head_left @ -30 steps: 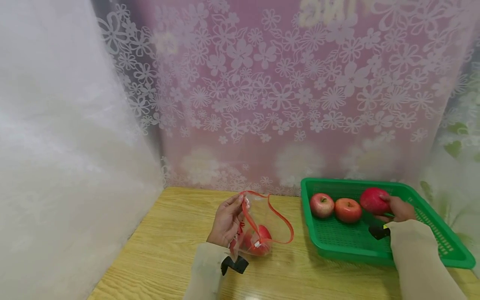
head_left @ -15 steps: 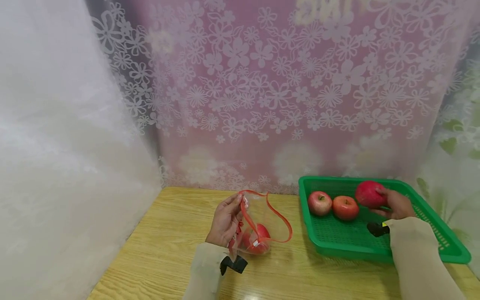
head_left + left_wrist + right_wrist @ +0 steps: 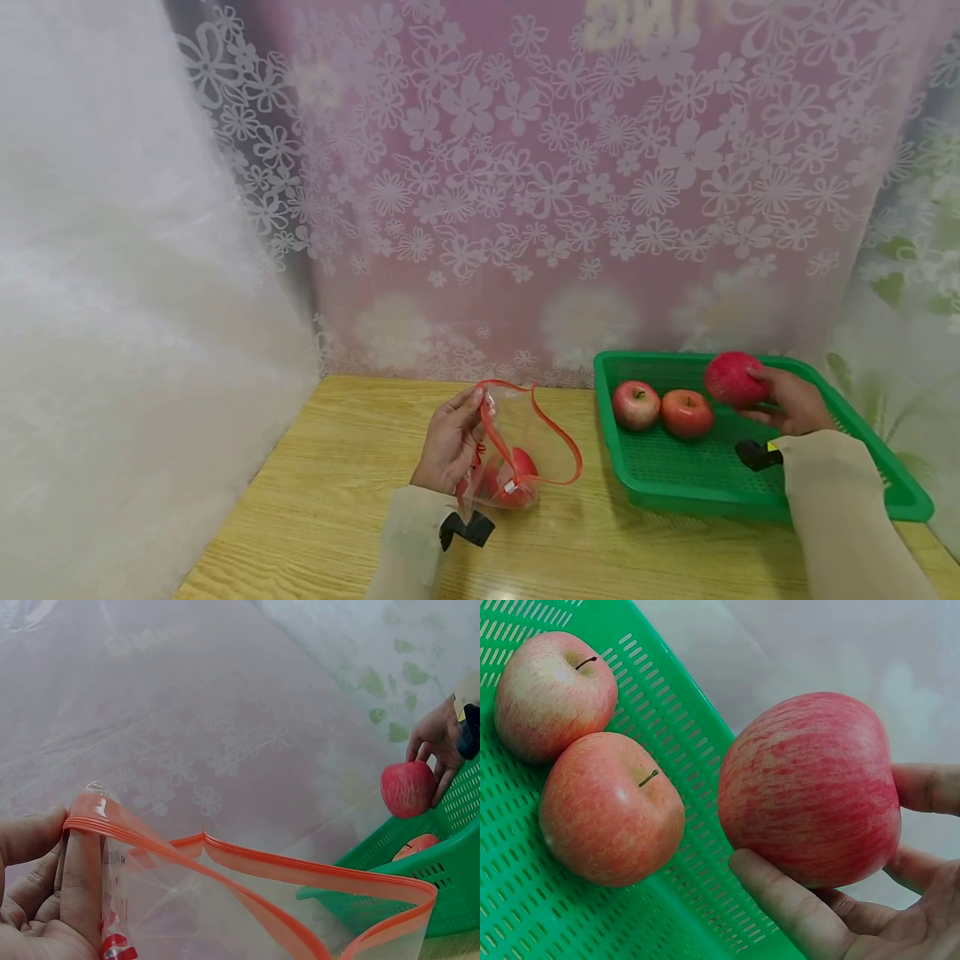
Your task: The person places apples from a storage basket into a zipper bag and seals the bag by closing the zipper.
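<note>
A clear zip bag [image 3: 551, 429] with an orange-red rim gapes open, its edge pinched between the thumb and fingers of my left hand [image 3: 447, 442]. Through its side shows a red apple [image 3: 517, 479] at the bottom. My right hand [image 3: 797, 403] grips a deep red apple [image 3: 810, 791] by its sides, holding it above the green basket [image 3: 697, 498]. In that basket two paler apples sit side by side: a pinkish one [image 3: 555, 697] and an orange-red one [image 3: 613, 810]. The left wrist view shows the held apple [image 3: 409, 790] raised above the basket's rim.
The wooden table [image 3: 322, 500] bears the bag on its middle and the basket on its right. A flower-patterned pink sheet [image 3: 480, 208] hangs behind the table, and a whitish sheet [image 3: 150, 292] slopes along the left.
My right hand has lifted the deep red apple up and slightly left, from beside the other apples to above the basket. My left hand keeps its hold on the bag.
</note>
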A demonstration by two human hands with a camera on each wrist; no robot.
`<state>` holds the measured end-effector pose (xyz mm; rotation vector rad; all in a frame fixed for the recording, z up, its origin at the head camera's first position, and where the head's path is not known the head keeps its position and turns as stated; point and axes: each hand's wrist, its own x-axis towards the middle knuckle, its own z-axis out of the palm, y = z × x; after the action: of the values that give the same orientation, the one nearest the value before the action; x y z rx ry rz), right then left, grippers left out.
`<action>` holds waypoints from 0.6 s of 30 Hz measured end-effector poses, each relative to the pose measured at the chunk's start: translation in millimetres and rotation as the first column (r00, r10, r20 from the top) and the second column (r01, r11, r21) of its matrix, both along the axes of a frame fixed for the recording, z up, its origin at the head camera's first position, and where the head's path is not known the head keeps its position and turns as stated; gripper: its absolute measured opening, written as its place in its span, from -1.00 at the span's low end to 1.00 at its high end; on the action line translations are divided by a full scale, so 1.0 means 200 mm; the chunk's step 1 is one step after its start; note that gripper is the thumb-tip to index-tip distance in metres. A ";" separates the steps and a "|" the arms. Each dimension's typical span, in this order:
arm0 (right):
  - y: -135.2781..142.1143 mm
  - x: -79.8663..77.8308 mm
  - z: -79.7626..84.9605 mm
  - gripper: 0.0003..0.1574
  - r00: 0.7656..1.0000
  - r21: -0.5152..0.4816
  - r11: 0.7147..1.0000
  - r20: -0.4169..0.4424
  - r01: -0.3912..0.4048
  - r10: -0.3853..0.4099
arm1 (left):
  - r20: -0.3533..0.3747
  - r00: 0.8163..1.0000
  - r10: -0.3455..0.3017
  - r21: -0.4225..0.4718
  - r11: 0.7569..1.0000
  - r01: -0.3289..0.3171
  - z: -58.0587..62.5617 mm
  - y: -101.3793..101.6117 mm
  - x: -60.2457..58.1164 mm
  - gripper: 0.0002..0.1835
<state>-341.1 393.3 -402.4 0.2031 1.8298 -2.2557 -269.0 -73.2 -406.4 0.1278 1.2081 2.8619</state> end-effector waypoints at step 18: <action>-0.07 0.05 0.03 -0.20 1.000 0.054 0.999 -0.028 -0.005 0.007 | -0.013 1.000 -0.013 -0.004 1.000 0.013 0.00 0.00 0.01 -0.77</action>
<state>-330.5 379.6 -395.7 0.1764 1.9048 -2.2174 -267.2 -74.1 -407.1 0.1538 1.2107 2.8519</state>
